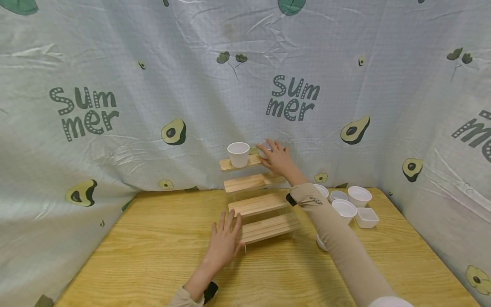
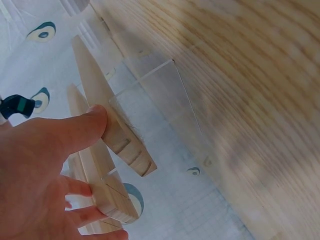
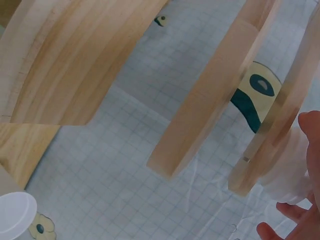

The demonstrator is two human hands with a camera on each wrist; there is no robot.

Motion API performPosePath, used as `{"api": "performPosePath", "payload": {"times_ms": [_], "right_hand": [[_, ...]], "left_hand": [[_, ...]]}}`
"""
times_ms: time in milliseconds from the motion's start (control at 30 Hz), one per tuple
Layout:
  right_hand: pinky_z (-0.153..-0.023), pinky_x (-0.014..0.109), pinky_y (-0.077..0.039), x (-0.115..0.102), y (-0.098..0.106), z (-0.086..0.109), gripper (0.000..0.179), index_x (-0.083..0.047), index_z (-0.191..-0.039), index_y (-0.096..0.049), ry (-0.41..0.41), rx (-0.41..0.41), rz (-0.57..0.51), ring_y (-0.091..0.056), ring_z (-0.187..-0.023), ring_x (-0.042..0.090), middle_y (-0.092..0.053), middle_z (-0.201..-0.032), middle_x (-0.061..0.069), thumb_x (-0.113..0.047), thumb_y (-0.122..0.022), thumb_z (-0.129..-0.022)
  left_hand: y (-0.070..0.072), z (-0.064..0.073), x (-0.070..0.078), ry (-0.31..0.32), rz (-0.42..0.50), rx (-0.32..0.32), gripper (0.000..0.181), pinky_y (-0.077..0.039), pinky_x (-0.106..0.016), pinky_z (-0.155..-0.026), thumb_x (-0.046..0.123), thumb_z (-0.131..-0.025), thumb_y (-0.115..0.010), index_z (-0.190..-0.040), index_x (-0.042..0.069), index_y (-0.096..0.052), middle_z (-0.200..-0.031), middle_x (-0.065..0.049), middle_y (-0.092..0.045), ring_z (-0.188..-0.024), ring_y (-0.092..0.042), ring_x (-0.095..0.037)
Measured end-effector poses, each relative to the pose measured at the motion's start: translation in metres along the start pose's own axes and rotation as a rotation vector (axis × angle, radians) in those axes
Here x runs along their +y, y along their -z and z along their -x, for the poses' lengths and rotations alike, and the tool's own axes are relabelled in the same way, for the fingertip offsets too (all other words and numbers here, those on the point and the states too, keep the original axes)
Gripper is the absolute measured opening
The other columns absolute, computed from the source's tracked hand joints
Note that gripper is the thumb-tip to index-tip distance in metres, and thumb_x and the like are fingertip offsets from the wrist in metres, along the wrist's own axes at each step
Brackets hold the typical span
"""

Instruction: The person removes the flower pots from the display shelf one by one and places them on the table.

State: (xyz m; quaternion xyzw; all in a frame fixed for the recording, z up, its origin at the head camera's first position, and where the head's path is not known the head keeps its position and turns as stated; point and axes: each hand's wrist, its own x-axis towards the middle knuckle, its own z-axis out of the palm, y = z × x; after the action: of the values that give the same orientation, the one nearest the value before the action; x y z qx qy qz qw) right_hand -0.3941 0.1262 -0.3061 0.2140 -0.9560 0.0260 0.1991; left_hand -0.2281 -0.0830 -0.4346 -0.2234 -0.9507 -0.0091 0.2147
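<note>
A stepped wooden rack [image 1: 256,204] with clear side supports stands on the table. On its top board a white plastic cup [image 1: 238,155] sits upright at the left. My right hand [image 1: 279,160] has its thumb and fingers around a second white cup [image 3: 286,175] at the right end of that board, partly hidden by the hand. My left hand [image 1: 223,239] is at the left ends of the lower boards, fingers nearly straight. In the left wrist view its thumb rests on the lowest board [image 2: 120,132], and its fingers touch the board behind.
Several white containers stand right of the rack, among them a round tub [image 1: 359,197] and a square one [image 1: 367,218]. The right forearm [image 1: 337,238] partly covers this group. A printed cloth [image 1: 207,98] hangs behind the wooden table [image 1: 153,256] and along its sides.
</note>
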Motion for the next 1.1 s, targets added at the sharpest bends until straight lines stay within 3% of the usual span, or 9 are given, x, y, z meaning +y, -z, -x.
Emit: {"api": "performPosePath", "payload": {"times_ms": [400,633,800,1100], "right_hand": [[-0.089,0.064,-0.035,0.004,-0.002,0.003,0.045,-0.025,-0.132,-0.039,0.055,0.099,0.019,-0.035,-0.122,0.041,-0.032,-0.14,0.019,-0.033,-0.052,-0.089],[-0.076,0.052,-0.043,0.005,-0.003,0.009,0.04,-0.024,-0.127,-0.046,0.093,0.169,0.022,-0.039,-0.111,0.04,-0.04,-0.131,0.021,-0.029,-0.054,-0.088],[-0.066,0.045,-0.041,0.007,-0.006,0.014,0.037,-0.022,-0.123,-0.048,0.137,0.241,0.042,-0.039,-0.101,0.038,-0.043,-0.125,0.021,-0.026,-0.056,-0.088],[-0.065,0.045,-0.039,0.01,-0.01,0.024,0.036,-0.02,-0.119,-0.051,0.2,0.347,0.043,-0.039,-0.094,0.037,-0.043,-0.121,0.022,-0.024,-0.061,-0.085]], "left_hand": [[-0.002,-0.001,-0.001,0.0,-0.009,0.001,0.076,-0.041,-0.055,-0.089,0.043,-0.077,-0.064,-0.136,0.007,-0.033,-0.14,-0.018,-0.032,-0.128,-0.03,-0.04],[-0.002,0.001,-0.001,-0.004,-0.016,0.009,0.075,-0.042,-0.055,-0.088,0.044,-0.077,-0.064,-0.136,0.007,-0.034,-0.14,-0.018,-0.033,-0.128,-0.032,-0.04],[-0.002,0.001,-0.001,-0.004,-0.018,0.012,0.076,-0.042,-0.055,-0.088,0.044,-0.077,-0.064,-0.136,0.007,-0.035,-0.139,-0.018,-0.034,-0.127,-0.032,-0.04],[0.001,0.001,0.0,-0.011,-0.041,0.025,0.075,-0.043,-0.054,-0.087,0.045,-0.077,-0.064,-0.135,0.007,-0.036,-0.139,-0.018,-0.034,-0.127,-0.033,-0.04]]}}
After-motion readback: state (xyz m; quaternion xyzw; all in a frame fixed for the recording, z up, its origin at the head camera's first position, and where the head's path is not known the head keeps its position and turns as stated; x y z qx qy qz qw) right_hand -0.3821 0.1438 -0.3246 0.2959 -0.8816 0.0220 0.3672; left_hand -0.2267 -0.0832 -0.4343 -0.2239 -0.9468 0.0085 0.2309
